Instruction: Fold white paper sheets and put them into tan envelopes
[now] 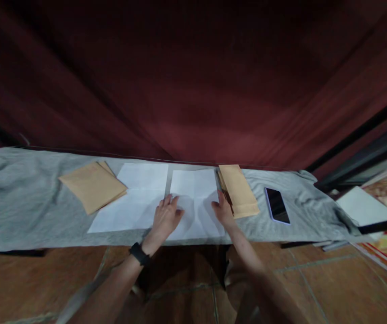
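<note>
A creased white sheet of paper [195,184] lies flat in front of me, with fold lines across it. My left hand [168,217] rests at its left edge, thumb out and fingers apart, not gripping it. At the right edge, my right hand [223,210] touches the sheet with its thumb and fingers spread. Just beyond that hand lies a stack of brown paper envelopes [240,191]. To the left are more white paper [142,180], also creased, and several brown envelopes [93,186] that partly cover it.
A grey cloth [20,198] covers the long narrow table. On the right a phone [277,205] lies with its dark screen up. A dark red curtain [193,103] hangs behind the table. Tiled floor [61,279] shows below, and a white board [365,207] stands beyond the right end.
</note>
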### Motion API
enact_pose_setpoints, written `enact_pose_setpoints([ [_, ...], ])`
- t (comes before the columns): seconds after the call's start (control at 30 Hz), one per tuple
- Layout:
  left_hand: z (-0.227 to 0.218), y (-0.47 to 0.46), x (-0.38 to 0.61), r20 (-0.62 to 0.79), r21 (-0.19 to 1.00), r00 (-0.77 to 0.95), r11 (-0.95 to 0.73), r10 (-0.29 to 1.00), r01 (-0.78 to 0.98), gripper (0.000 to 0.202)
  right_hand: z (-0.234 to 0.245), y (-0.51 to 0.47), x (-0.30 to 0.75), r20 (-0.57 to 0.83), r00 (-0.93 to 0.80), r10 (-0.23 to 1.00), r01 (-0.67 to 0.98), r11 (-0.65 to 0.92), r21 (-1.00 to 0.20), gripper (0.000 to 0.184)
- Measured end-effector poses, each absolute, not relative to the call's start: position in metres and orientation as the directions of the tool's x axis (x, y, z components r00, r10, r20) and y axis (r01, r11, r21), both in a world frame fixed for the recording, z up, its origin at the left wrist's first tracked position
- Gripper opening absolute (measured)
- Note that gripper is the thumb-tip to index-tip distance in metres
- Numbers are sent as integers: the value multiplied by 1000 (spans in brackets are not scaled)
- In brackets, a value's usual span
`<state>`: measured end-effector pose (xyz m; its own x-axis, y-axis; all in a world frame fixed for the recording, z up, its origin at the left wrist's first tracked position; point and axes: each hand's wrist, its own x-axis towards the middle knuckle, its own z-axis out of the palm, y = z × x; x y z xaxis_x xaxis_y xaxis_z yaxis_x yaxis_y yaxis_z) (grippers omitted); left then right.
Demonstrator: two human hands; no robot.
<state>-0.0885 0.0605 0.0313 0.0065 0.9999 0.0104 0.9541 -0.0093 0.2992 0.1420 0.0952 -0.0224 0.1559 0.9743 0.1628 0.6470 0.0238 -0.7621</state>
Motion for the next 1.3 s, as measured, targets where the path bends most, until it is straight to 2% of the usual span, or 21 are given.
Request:
enact_pose_setpoints([
  [0.1, 29, 58, -88, 38, 284, 18, -28, 999, 958, 53, -20, 88, 141, 302, 68, 951, 818, 120, -563, 63],
  [0.2, 24, 57, -85, 117, 242, 53, -80, 992, 967, 52, -16, 80, 135, 353, -44, 934, 897, 193, -397, 55],
  [0.3, 12, 54, -72, 205, 220, 159, -204, 966, 954, 51, -15, 70, 121, 342, -165, 925, 910, 276, -308, 50],
  [0.4, -2, 48, -56, 218, 203, 296, -340, 930, 918, 51, -20, 60, 105, 273, -256, 927, 907, 328, -263, 49],
  [0.53, -8, 43, -49, 150, 191, 364, -388, 919, 902, 53, -24, 53, 99, 229, -284, 931, 915, 334, -227, 49],
  [0.83, 5, 40, -78, 49, 174, 246, -251, 968, 952, 67, -27, 50, 129, 324, -191, 926, 945, 263, -193, 55],
  [1.0, 16, 18, -82, -63, 245, 500, -472, 864, 847, 83, -27, 47, 137, 320, -166, 933, 954, 234, -185, 56],
  [1.2, 19, 17, -90, -84, 326, 545, -494, 834, 806, 73, -20, 51, 141, 252, -168, 953, 947, 227, -227, 51],
  [1.3, 24, 28, -104, -68, 430, 585, -505, 808, 748, 54, -14, 58, 154, 188, -219, 958, 906, 271, -324, 50],
])
